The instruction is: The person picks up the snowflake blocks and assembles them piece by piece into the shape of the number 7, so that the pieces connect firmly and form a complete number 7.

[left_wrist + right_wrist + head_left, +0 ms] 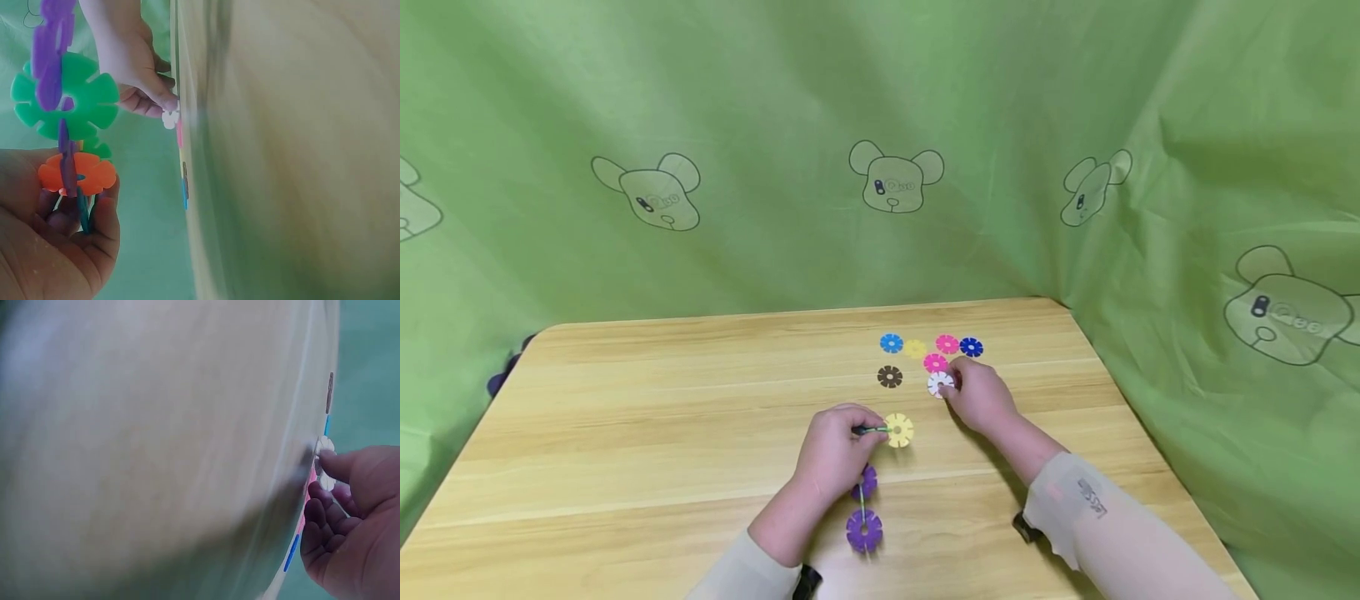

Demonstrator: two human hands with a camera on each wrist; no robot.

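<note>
My left hand (835, 450) grips a linked chain of notched plastic flower discs above the table. At the chain's far end shows a yellow disc (898, 430), and a purple disc (864, 531) hangs out at the near end. The left wrist view shows a green disc (97, 97) and an orange disc (97, 175) slotted between purple ones; the fingers hide part of the chain. Over the loose discs, my right hand (981, 396) pinches a white disc (936, 385) between thumb and fingers. That white disc (326, 447) is tilted up in the right wrist view.
Loose discs lie on the wooden table (662, 433): light blue (891, 342), pale yellow (915, 348), brown (890, 377), dark blue (972, 347), one pink disc (947, 343) and another pink disc (935, 362). A green curtain (775, 250) hangs behind and beside the table.
</note>
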